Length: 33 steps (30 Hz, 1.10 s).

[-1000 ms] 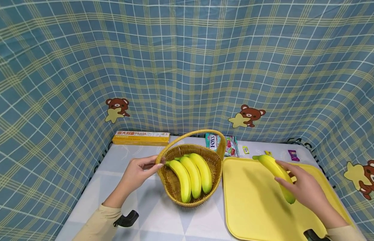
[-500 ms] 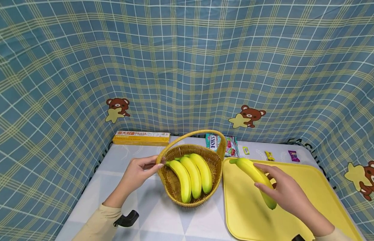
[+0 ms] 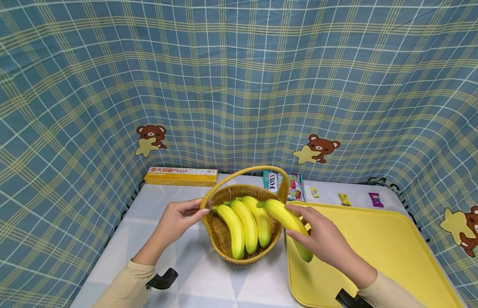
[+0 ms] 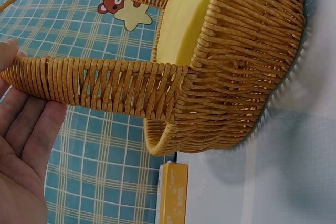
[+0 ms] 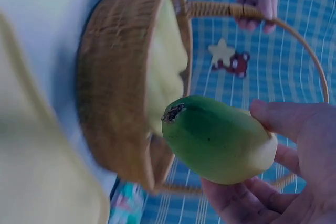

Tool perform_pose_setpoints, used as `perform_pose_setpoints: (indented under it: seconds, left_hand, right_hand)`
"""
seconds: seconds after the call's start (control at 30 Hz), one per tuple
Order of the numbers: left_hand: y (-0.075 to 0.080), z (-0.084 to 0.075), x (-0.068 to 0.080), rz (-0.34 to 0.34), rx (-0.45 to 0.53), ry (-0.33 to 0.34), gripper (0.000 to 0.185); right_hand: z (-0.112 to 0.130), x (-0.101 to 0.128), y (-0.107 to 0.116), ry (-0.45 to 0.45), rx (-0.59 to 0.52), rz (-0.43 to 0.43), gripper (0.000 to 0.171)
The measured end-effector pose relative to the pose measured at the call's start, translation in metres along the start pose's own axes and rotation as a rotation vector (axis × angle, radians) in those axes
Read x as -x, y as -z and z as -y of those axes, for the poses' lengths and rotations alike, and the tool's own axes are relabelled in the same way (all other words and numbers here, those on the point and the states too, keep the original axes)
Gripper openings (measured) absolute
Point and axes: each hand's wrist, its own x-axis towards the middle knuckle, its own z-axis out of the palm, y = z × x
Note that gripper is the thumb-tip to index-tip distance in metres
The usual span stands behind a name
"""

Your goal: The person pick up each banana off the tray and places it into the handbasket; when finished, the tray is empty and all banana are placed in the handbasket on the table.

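A wicker basket [image 3: 219,237] with an arched handle [image 3: 242,170] stands on the table with three bananas [image 3: 244,224] lying side by side in it. On the left, my left hand [image 3: 182,216] pinches the side of the handle; the left wrist view shows its thumb and fingers around the woven strip [image 4: 105,85]. My right hand [image 3: 319,233] grips another banana [image 3: 286,218] by its middle, stem towards the basket. That banana's stem end hangs over the basket's right rim. In the right wrist view its green tip [image 5: 205,135] faces the camera.
A yellow tray [image 3: 362,248] lies right of the basket. Behind stand a pasta box [image 3: 181,176] and a FOX'S candy bag [image 3: 296,186]. Small wrapped candies, one yellow-green [image 3: 314,192], one yellow [image 3: 344,199] and one purple [image 3: 375,199], lie behind the tray. A plaid curtain [image 3: 239,85] surrounds the table.
My right hand has carried its banana leftward from above the yellow tray to the basket's right rim. My left hand and the basket have stayed in place.
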Motion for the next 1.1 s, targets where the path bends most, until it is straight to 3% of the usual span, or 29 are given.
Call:
perform_pose_setpoints:
  seconds: [0.67,1.1]
  left_hand:
    - [0.002,0.002,0.000,0.012,-0.015,-0.002,0.030]
    - [0.002,0.001,0.001,0.013,-0.010,0.000,0.030]
  right_hand:
    - [0.066,-0.071,-0.075,0.087,-0.004,0.143,0.061]
    - [0.088,-0.089,-0.110,0.060,0.015,0.196,0.065]
